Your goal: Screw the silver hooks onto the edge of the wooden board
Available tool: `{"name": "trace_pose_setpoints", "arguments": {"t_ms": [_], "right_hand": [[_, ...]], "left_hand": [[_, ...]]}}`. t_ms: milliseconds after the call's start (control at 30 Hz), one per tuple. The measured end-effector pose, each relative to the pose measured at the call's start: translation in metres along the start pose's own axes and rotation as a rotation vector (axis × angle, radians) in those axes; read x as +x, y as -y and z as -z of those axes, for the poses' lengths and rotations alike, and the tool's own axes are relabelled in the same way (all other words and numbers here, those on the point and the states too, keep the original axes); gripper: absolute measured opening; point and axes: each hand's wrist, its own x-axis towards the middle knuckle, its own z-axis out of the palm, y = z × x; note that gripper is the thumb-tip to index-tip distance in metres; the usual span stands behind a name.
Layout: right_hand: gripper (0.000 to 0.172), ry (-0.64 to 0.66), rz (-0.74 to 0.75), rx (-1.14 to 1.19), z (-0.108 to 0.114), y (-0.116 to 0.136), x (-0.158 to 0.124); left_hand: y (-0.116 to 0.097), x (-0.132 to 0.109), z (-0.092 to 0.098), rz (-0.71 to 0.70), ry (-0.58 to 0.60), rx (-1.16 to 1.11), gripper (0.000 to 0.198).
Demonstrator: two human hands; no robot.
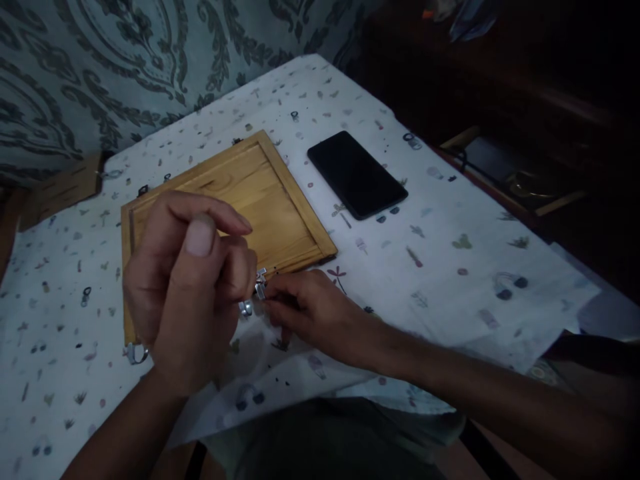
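A wooden panel [245, 200] with a raised frame lies on the table. At its near edge is a small shiny metal hinge [260, 287], with a second silver piece [245, 308] just beside it. The fingertips of my right hand [313, 310] are pinched at this hinge. My left hand [187, 287] is closer to the camera, over the panel's near left part, its fingers curled in and thumb up. Whatever it may hold is hidden. Another metal hinge [136, 353] shows at the panel's near left corner.
A black phone [357, 175] lies to the right of the panel. The table has a white printed cloth [450, 300]. A cardboard piece [63, 190] is at the far left, by the patterned wall [150, 60]. Dark furniture [500, 87] stands to the right.
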Motion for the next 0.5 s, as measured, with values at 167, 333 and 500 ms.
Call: {"name": "trace_pose_setpoints", "arguments": {"t_ms": [167,333,500], "right_hand": [[0.022,0.011,0.016,-0.032,0.0012,-0.0007,0.0005],[0.021,0.008,0.035,-0.009,0.0004,-0.0012,-0.0003],[0.02,0.012,-0.031,-0.023,-0.0001,0.0026,0.0011]], "left_hand": [[-0.0034,0.0007,-0.0011,-0.009,0.051,0.07,0.027],[-0.0009,0.0004,0.0002,-0.006,0.093,0.077,0.019],[-0.001,0.0062,0.002,-0.056,0.136,0.099,0.018]]}}
